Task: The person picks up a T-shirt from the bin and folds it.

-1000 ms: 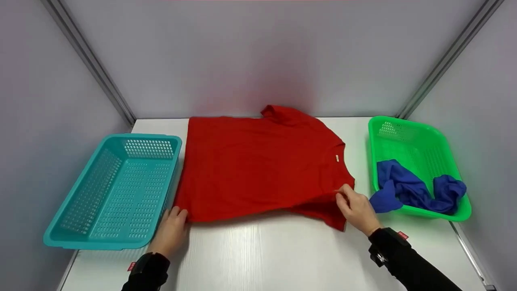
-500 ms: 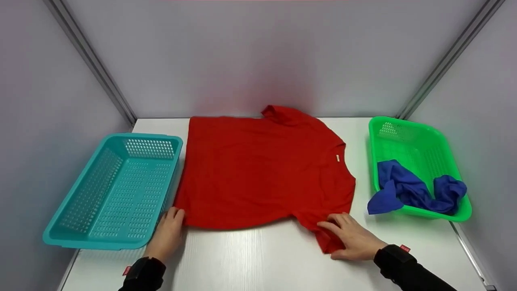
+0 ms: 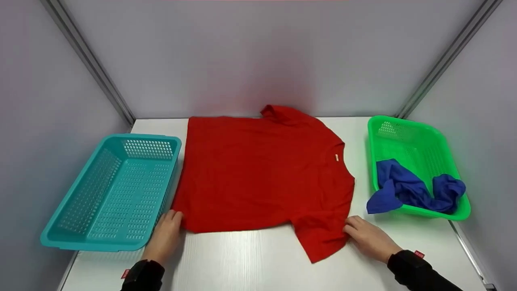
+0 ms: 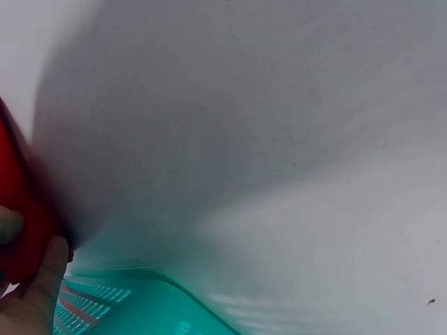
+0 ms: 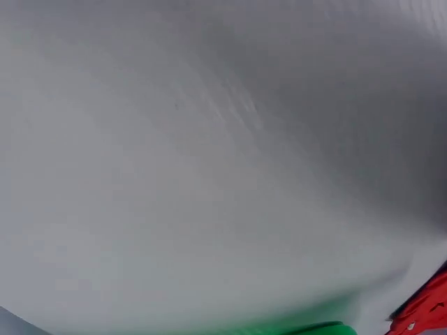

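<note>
A red t-shirt [image 3: 258,173] lies spread flat on the white table [image 3: 250,262], neck towards the right. My left hand [image 3: 167,232] is at its near left hem corner. In the left wrist view, finger and thumb [image 4: 38,286] pinch the red cloth [image 4: 21,230]. My right hand [image 3: 365,236] rests on the table at the right edge of the near sleeve [image 3: 323,238]. Its fingers are relaxed and the fingertips touch the sleeve's edge. The right wrist view shows only a scrap of red cloth [image 5: 426,310] at its lower right.
A teal basket [image 3: 109,244] stands left of the shirt, close to my left hand, with nothing in it. At the right, a green basket [image 3: 404,121] holds a crumpled blue garment [image 3: 408,190] that hangs over its near rim. Grey walls enclose the table.
My right hand came down from the shirt's shoulder onto the near sleeve, then slid right off it, leaving the sleeve spread flat. The left hand stayed at the hem corner.
</note>
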`<state>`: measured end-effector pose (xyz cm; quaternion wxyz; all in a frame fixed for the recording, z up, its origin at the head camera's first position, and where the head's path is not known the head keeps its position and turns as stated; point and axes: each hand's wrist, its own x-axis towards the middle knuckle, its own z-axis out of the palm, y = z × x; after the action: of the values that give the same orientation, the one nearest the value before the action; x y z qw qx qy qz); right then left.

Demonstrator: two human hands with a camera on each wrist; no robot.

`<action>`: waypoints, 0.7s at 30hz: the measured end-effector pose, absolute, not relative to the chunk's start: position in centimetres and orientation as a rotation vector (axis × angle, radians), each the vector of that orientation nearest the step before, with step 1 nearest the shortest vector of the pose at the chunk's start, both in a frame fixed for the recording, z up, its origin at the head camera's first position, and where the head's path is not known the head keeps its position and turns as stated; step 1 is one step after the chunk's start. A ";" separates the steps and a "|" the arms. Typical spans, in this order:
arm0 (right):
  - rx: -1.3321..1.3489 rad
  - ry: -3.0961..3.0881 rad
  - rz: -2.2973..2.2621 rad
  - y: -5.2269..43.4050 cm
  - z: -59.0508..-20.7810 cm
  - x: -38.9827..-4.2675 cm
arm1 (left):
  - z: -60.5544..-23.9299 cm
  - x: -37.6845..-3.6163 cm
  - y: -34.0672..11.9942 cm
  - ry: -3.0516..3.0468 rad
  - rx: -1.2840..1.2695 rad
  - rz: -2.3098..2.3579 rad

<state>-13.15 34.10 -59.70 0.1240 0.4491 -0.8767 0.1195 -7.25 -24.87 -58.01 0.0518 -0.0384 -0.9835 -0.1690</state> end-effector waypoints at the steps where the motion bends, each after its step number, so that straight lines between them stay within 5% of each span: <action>1: 1.250 -2.584 0.393 34.0 -59.3 -13.2 | -58.0 -7.3 -24.8 -2.982 -0.125 -0.500; 7: 1.089 -2.585 0.533 34.1 -55.3 -13.6 | -57.7 -7.2 -24.8 -2.871 -0.199 -0.420; 15: 1.525 -2.433 0.265 35.1 -52.0 -14.2 | -57.6 -6.8 -24.6 -2.849 -0.177 -0.438; 21: 1.608 -2.722 0.545 35.9 -49.9 -14.8 | -56.7 -6.3 -23.6 -2.903 -0.232 -0.302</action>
<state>-14.76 35.92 -49.92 -0.0333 0.5009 -0.8480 0.1699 -6.25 -23.57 -56.68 0.1069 -0.0788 -0.9858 -0.1024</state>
